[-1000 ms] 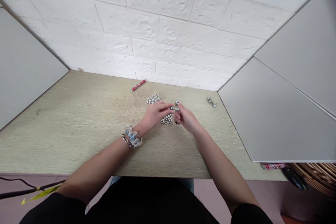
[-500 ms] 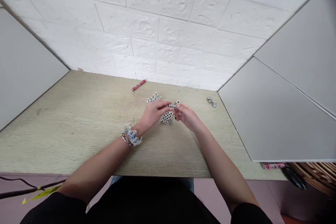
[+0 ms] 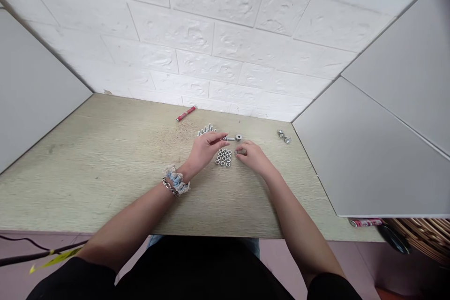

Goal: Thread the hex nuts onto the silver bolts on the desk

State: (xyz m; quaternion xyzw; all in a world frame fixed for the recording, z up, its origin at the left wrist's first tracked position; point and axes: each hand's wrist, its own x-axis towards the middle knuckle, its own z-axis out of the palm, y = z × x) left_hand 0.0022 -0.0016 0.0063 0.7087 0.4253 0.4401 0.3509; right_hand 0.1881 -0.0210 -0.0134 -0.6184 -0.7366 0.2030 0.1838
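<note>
My left hand (image 3: 207, 145) pinches a metal bolt (image 3: 230, 139) near its head, and the shank points to the right. My right hand (image 3: 255, 155) is closed at the fingertips, low over the table beside a block of metal nuts (image 3: 224, 157) set in rows. Whatever lies between those fingertips is too small to make out. Just past the bolt's tip sits a round washer-like metal piece (image 3: 238, 137) with a dark centre hole. Several bolts (image 3: 207, 129) stand upright behind my left hand, which partly hides them.
A red marker (image 3: 185, 114) lies near the white brick wall. Small metal parts (image 3: 283, 136) lie at the right by a white panel (image 3: 379, 150). A wicker basket (image 3: 422, 236) and another red tube (image 3: 366, 222) are at the lower right. The wooden table (image 3: 123, 164) has its front edge by my body.
My right hand has left the bolt's tip and moved down and slightly right, to the side of the nuts. The left hand stays almost in place with the bolt.
</note>
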